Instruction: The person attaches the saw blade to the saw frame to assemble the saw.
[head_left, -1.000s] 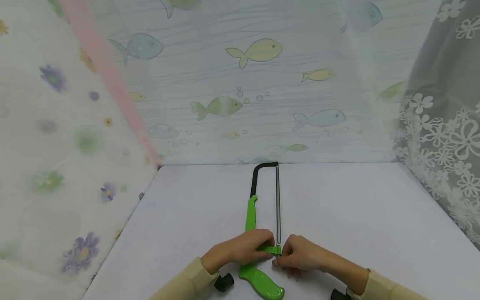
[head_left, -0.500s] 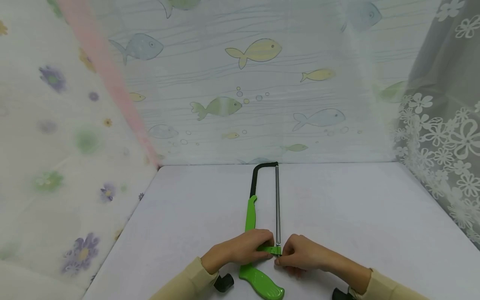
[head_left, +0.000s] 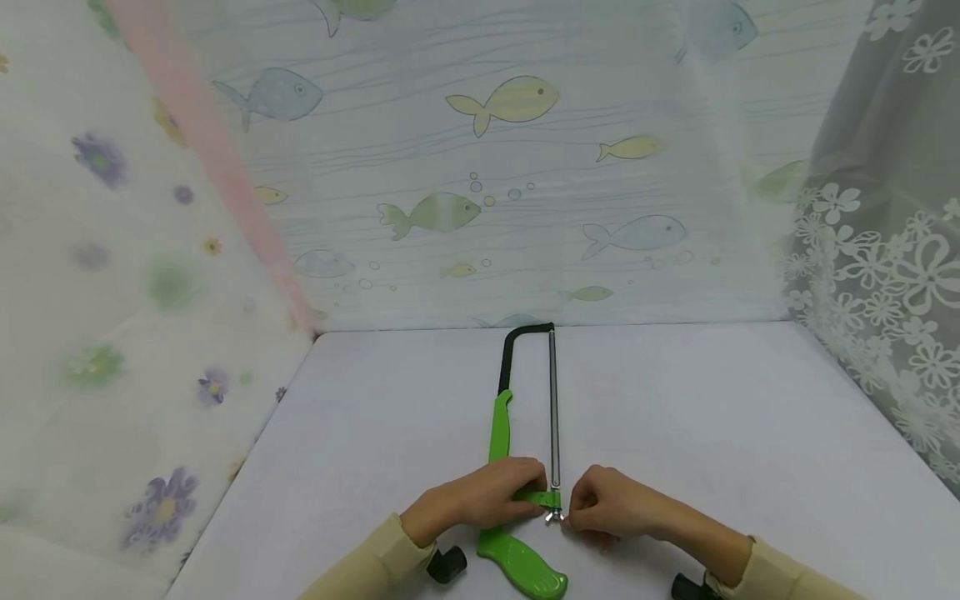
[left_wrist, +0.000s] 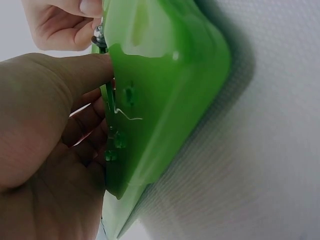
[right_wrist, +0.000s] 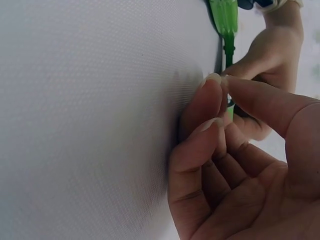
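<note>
A hacksaw with a green handle and a black front bow lies on the white table, its blade side to the right. My left hand grips the green frame by the lower blade holder, thumb on the near side. In the left wrist view that thumb presses on the green plastic. A silver wing nut sits at the blade's near end. My right hand has curled fingers, with fingertips right beside the nut. Its thumb and index tips come close together in the right wrist view; whether they pinch the nut is unclear.
The white table stretches out around the saw. Fish-patterned cloth hangs at the back, flowered cloth on the left and grey lace on the right. Black wrist-worn devices show at both forearms.
My right hand has shifted slightly to the right, and the wing nut it covered now shows. The left hand keeps its hold, and the saw has stayed in place.
</note>
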